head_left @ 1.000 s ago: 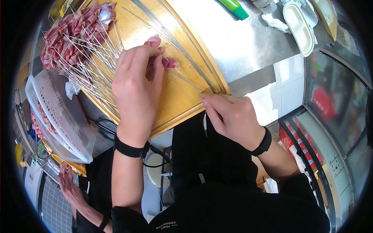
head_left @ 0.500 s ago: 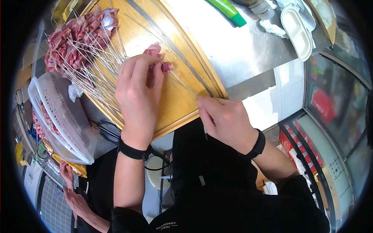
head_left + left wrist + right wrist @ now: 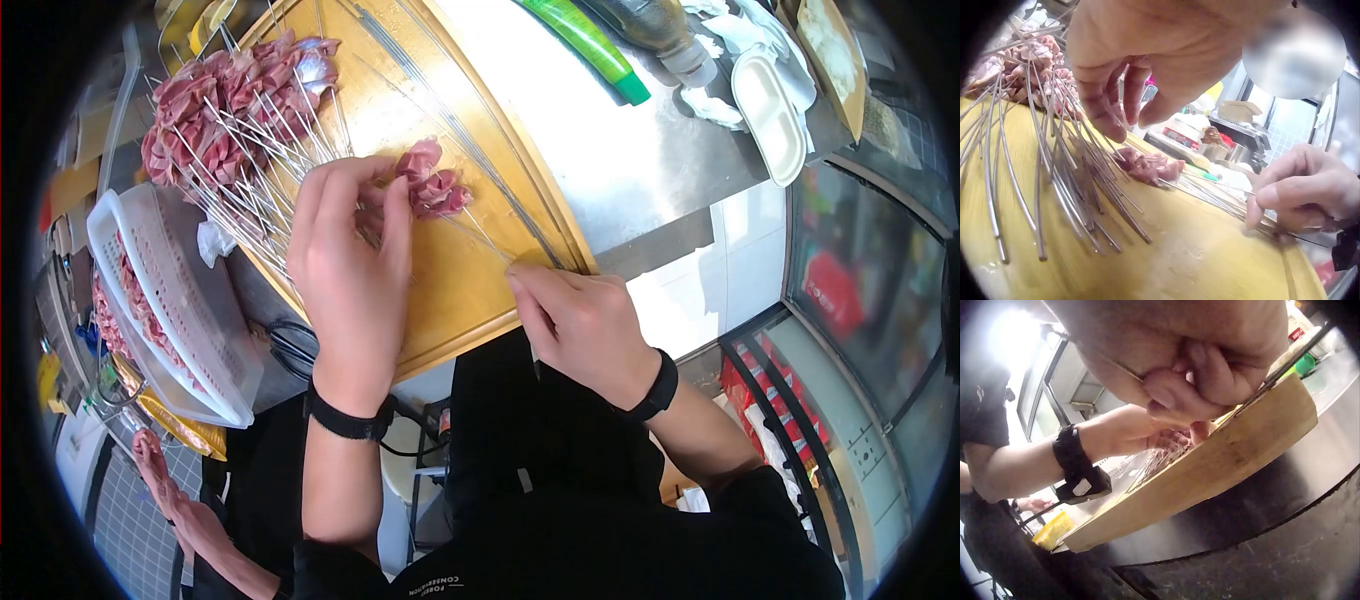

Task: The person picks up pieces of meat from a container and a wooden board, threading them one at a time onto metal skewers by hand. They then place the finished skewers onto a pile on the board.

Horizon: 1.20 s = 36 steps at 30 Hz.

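Observation:
My right hand (image 3: pixel 585 325) pinches the end of a thin metal skewer (image 3: pixel 482 232) at the board's near right corner. Several pieces of raw meat (image 3: pixel 437 192) are bunched on that skewer, low over the wooden board (image 3: pixel 455 300). The left hand (image 3: pixel 350 260) hovers beside the meat with thumb and fingers parted; in the left wrist view its fingertips (image 3: pixel 1113 130) point down just above the meat's left end (image 3: pixel 1147 166). The right wrist view shows the right fingers (image 3: pixel 1175 394) curled at the board's edge, with the skewer's end mostly hidden.
Loaded meat skewers (image 3: pixel 235 115) are heaped at the board's far left, their metal ends fanning toward me. Bare skewers (image 3: pixel 430 75) lie along the right side. A perforated white basket (image 3: pixel 165 300) stands at left. Beyond the board are a green tube (image 3: pixel 590 50) and a bottle (image 3: pixel 665 40).
The left thumb and fingers have parted from the meat, which now shows more fully. The meat pieces sit closer together. The right hand keeps its pinch, and the head view has shifted slightly.

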Motion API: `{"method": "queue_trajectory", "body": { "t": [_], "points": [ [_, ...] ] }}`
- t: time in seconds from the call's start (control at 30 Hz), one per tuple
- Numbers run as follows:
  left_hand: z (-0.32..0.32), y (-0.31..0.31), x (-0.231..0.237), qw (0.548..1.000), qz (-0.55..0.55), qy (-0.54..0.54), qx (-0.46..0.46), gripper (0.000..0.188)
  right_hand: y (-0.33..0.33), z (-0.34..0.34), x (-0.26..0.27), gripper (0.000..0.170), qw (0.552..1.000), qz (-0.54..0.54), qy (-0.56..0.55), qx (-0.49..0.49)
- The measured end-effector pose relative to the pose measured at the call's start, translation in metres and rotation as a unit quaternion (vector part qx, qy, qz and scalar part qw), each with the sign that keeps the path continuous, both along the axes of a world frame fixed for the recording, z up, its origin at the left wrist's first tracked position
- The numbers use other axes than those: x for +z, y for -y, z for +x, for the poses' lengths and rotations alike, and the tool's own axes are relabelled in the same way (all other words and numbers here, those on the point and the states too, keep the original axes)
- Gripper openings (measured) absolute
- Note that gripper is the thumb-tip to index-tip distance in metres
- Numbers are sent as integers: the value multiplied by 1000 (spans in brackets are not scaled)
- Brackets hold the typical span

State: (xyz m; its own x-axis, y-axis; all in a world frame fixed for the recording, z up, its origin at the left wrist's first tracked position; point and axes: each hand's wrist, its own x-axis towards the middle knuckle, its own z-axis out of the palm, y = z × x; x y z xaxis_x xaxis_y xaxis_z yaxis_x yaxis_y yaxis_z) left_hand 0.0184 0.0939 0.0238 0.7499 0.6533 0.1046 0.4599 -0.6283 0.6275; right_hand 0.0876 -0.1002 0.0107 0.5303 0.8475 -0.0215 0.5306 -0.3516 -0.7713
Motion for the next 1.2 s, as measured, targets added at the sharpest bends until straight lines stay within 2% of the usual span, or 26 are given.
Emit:
{"method": "queue_trajectory", "body": {
  "t": [0.1, 0.23, 0.43, 0.77, 1.03, 1.1, 1.2],
  "points": [
    [4, 1, 1, 998, -2, -59, -6, 15, 3, 1, 0, 5, 1000, 11, -1, 6],
    [14, 1, -2, 997, -1, -80, 7, 13, 6, 6, 2, 7, 1000, -10, 0, 21],
    [10, -1, -9, 1000, 3, -29, -8, 8, 5, 12, 9, 8, 998, -52, -16, 23],
    [11, 2, -7, 998, 0, -60, -2, 7, 4, 13, 2, 6, 998, -18, 20, 50],
    [9, 0, -11, 999, 17, -28, -22, 9, 5, 15, 4, 7, 997, -51, -2, 52],
    [8, 0, -10, 999, 9, -27, -18, 9, 4, 16, 0, 6, 998, -5, 25, 54],
    [7, -1, -10, 999, -1, -28, -14, 10, 2, 18, 1, 6, 998, -14, 26, 61]
  ]
}}
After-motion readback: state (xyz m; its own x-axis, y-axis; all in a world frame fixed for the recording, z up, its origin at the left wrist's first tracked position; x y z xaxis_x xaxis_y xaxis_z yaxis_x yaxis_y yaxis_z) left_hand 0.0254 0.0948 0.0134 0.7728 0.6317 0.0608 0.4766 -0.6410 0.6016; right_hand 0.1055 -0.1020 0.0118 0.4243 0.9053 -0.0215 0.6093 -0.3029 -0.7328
